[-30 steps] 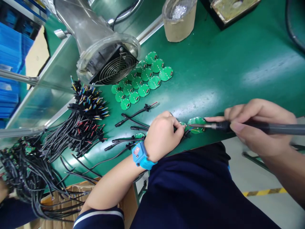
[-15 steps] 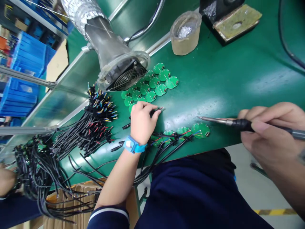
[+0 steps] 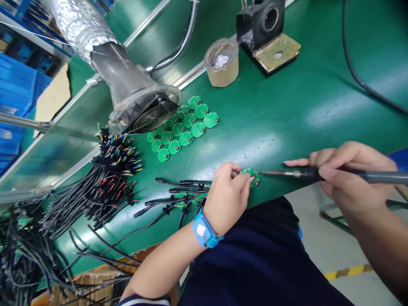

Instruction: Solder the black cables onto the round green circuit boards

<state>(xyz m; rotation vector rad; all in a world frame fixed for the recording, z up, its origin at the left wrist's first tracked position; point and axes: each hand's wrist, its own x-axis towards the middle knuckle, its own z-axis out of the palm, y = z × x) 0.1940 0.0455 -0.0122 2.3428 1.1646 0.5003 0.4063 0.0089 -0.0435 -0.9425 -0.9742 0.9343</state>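
My left hand [image 3: 228,187], with a blue wrist strap [image 3: 205,229], is closed at the edge of a round green circuit board [image 3: 250,171] near the bench's front edge. A black cable is pinched in it, mostly hidden by the fingers; a bit of red wire shows on the board. My right hand [image 3: 353,174] grips a soldering iron [image 3: 331,173], its little finger stretched out. The iron points left, its tip just beside the board's right side; contact I cannot tell. Left of my left hand lie wired green boards [image 3: 181,199] and black cables [image 3: 153,202], partly covered.
Rows of round green boards [image 3: 185,138] lie below a fume extractor [image 3: 149,110]. Behind are a tan cup of shiny solder bits [image 3: 221,63] and an iron stand with a sponge [image 3: 277,53]. Bundled black cables [image 3: 92,187] fill the left side. A power cord [image 3: 360,80] hangs right.
My left hand has moved right and toward me, from near the board rows to the single board. The iron's tip is now close beside that board. The whole view has shifted.
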